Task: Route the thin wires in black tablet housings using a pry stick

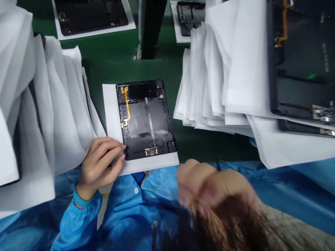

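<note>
An opened tablet (141,118), its black shell showing a battery, an orange flex cable and a small circuit board, lies on a white foam sheet (111,111). My left hand (101,164) is at its lower left corner, with curved fingertips and thumb closed against the edge. Off the lower right corner of the sheet, my right hand (193,181) is raised near my body, blurred, with its fingers curled in. Whatever it may hold cannot be made out. Hair covers part of the right wrist and forearm.
Tall stacks of tablets layered with white foam sheets lean in on the left (65,104) and on the right (204,80). A dark post (151,31) rises from the green table (115,59). Beyond lie another opened tablet (91,15) and a partly hidden one (191,17).
</note>
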